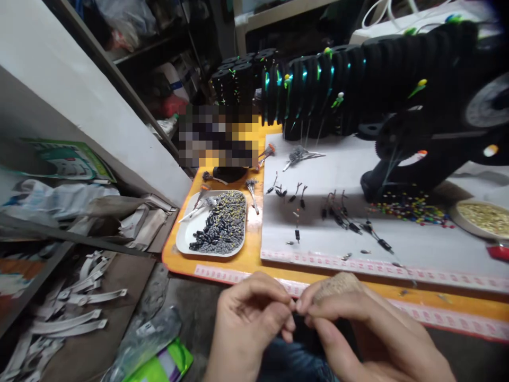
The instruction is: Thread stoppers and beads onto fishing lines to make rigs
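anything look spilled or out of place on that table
Perhaps the small multicoloured pieces: they lie scattered loose on the white board, while the gold-coloured bits beside them sit in a bowl. It looks like a spill, though they may have been laid there on purpose.

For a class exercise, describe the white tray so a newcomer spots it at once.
Find the orange table, then the large pale board on it. Just left of the board in the picture sits the white tray. Unlike the bowl of golden bits at far right, it is rectangular, with rounded corners and small grey and black pieces.
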The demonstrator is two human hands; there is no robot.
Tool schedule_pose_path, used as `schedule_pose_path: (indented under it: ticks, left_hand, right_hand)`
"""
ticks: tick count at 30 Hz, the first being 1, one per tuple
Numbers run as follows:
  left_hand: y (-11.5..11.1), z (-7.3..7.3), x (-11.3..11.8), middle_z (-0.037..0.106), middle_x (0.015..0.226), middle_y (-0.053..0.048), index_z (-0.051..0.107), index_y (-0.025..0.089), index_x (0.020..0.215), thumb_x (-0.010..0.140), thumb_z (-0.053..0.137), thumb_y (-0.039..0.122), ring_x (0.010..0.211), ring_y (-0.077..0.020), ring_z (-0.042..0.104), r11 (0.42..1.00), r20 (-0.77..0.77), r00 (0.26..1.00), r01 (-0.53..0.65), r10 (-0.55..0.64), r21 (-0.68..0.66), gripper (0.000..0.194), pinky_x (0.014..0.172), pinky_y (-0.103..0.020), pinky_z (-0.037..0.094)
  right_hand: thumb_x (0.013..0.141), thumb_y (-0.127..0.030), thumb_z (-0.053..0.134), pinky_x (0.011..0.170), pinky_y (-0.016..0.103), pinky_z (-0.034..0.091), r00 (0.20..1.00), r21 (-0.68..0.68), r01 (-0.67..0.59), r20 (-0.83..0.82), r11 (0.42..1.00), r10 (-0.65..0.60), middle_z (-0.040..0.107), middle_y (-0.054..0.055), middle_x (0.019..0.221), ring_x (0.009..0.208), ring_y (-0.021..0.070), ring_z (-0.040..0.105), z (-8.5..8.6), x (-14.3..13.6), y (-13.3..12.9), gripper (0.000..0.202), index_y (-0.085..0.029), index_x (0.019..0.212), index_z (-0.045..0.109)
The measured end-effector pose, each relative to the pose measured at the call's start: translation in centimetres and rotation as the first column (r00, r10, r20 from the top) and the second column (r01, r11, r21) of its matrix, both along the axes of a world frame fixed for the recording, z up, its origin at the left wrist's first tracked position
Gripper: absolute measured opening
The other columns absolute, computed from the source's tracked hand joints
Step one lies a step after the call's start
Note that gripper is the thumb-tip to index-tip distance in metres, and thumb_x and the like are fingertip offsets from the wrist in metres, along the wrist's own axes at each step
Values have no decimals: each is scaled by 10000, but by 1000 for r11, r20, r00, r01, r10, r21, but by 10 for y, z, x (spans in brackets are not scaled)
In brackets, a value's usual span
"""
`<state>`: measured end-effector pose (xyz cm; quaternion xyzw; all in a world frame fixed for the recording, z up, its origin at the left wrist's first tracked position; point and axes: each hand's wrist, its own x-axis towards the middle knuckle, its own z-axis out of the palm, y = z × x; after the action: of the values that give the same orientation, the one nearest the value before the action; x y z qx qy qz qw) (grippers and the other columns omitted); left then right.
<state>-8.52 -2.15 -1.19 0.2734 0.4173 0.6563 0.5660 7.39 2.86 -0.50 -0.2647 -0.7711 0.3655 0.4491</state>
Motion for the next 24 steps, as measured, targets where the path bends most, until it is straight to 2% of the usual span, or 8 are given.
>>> schedule_pose_path:
  ticks: [2,5,8,12,24]
  left_hand:
    - [-1,-5,16,701,690,-3,822,222,764,760,870,321,475,-36,580,999,213,977,-24,33,-47,110,431,-98,470]
    - [-1,-1,29,724,624,3,826,215,755,671,930,329,438,-19,560,979,334,933,-72,134,-191,176,417,-72,449]
    - [-2,10,33,733,604,15,815,198,726,583,976,287,426,-13,564,955,361,912,-95,198,-282,234,423,-66,458]
    - [-2,17,37,733,602,25,782,169,657,567,982,251,422,-6,588,949,381,897,-113,225,-295,234,439,-57,476]
    - [-7,16,38,700,623,41,755,168,650,600,970,268,430,7,569,957,360,913,-94,193,-276,242,432,-46,442]
  right_hand:
    - [867,-13,598,713,225,601,1000,-31,-12,-12,999,12,718,2,814,788,139,723,2,0,0,237,-224,973,617]
    - [844,20,608,735,219,596,1000,-21,5,-29,1000,-5,732,-8,808,787,128,723,4,-1,-3,274,-218,978,626]
    - [832,25,622,715,230,603,998,-18,26,-58,999,-27,750,-3,821,774,139,727,4,0,-7,301,-220,1007,640]
    - [824,8,646,674,245,614,997,-24,52,-53,998,-54,752,11,839,765,161,733,4,3,-11,306,-228,1019,662]
    - [830,6,641,744,227,594,998,-16,47,-46,999,-48,732,-13,826,806,138,723,3,4,-13,309,-242,1014,637]
